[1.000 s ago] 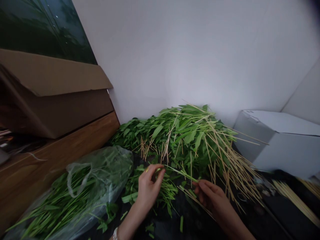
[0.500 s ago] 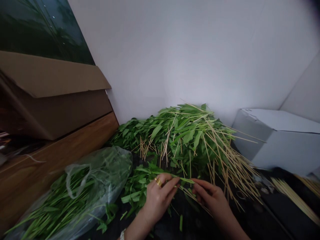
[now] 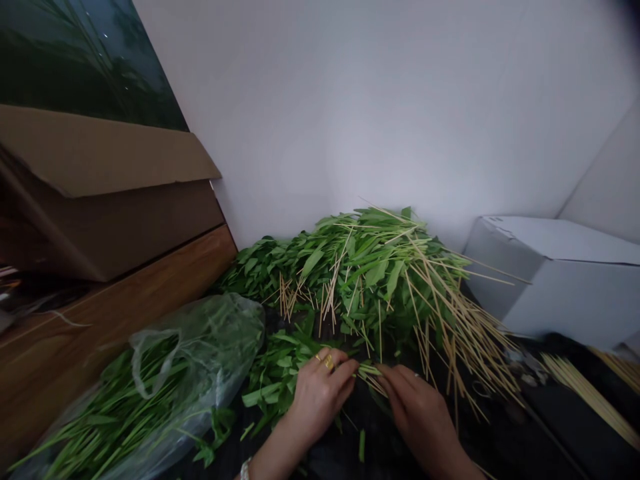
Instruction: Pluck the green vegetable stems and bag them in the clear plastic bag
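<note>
My left hand (image 3: 320, 390), with gold rings, is closed round the stems of leafy greens (image 3: 280, 377) whose leaves spread to its left. Between my hands show the cut green stem ends (image 3: 367, 369), with thin pale sticks just below them. My right hand (image 3: 419, 403) pinches at the right end of these stems, its fingertips partly hidden behind its own back. Behind both hands lies a big heap of leafy greens on bamboo skewers (image 3: 463, 320), their bare ends fanning out to the right.
A clear plastic bag (image 3: 220, 373) of long-stemmed greens lies at left, beside a wooden ledge (image 3: 165, 287) carrying an open cardboard box (image 3: 150, 213). A white box (image 3: 565, 287) stands at right, with bare skewers (image 3: 590, 393) in front. A short cut stem (image 3: 361, 445) lies on the dark surface.
My right hand has shifted slightly left and turned, its back now facing up, with its fingers closer to the stem ends. The left hand stays nearly in place.
</note>
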{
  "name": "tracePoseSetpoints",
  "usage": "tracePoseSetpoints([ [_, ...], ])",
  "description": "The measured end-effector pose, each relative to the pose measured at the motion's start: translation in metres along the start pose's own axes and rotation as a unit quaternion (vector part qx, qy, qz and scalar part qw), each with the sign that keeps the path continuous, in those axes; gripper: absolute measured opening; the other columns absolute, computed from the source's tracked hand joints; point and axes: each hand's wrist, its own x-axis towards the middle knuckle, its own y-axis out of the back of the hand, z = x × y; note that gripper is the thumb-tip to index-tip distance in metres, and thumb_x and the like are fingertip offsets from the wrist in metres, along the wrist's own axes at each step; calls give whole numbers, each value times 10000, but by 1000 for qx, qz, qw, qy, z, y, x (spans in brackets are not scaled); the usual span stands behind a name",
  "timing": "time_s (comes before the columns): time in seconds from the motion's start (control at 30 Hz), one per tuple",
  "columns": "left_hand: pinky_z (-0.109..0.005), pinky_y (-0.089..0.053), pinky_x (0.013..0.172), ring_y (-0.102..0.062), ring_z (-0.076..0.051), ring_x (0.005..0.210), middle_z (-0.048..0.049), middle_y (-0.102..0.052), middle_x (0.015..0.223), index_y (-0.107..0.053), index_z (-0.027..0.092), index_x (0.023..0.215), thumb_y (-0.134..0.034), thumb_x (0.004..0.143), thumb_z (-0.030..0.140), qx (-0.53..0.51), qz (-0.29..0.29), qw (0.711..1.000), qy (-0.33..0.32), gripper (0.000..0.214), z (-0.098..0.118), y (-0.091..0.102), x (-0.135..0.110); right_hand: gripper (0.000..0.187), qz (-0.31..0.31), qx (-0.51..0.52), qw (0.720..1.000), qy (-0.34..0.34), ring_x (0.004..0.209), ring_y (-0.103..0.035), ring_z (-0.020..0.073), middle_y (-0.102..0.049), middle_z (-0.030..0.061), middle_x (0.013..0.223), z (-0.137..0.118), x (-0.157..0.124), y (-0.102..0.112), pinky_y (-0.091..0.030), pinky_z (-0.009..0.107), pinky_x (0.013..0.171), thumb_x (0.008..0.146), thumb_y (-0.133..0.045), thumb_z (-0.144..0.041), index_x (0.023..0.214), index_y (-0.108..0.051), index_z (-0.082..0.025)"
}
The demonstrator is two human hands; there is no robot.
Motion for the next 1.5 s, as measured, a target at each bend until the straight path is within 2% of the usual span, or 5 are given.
tracePoseSetpoints([
  [0.27,-305,-458,706,-582,-189,761,-24,-642,770,-636,202,847,-579,783,95,-25,17,999,19,137,1,-1,3,349,-18,-182,976,121,618,-563,186,-584,46,723,-5,1,-3,-398,306,603,961,-250,-129,1018,-594,-133],
  [0.77,-251,-411,610,-538,-154,630,11,-564,642,-572,176,681,-503,791,221,-256,163,883,357,138,-25,20,24,231,-86,85,991,-64,648,-567,139,-560,-2,721,-13,4,-1,-412,246,625,960,-365,-216,781,-512,-219],
  [1.07,-373,-383,854,-574,-206,938,-36,-682,894,-584,213,968,-450,924,151,-54,-32,998,-12,154,23,-1,9,362,-12,-101,991,82,547,-546,140,-565,6,652,-14,-1,-9,-353,255,549,957,-235,-106,772,-525,-219],
  [1.23,-319,-442,737,-577,-190,783,-29,-646,839,-532,199,1072,-413,945,167,-11,-142,990,11,177,26,-7,6,399,21,-130,987,89,537,-533,148,-560,0,630,-13,0,-6,-331,274,569,1005,-223,-196,739,-520,-225],
  [1.5,-312,-471,701,-572,-204,822,-68,-602,928,-548,176,1112,-421,957,345,55,-63,996,39,262,-10,51,29,400,16,-117,987,107,505,-537,144,-550,-20,602,-14,-3,-7,-302,291,556,1020,-259,-282,730,-529,-231],
])
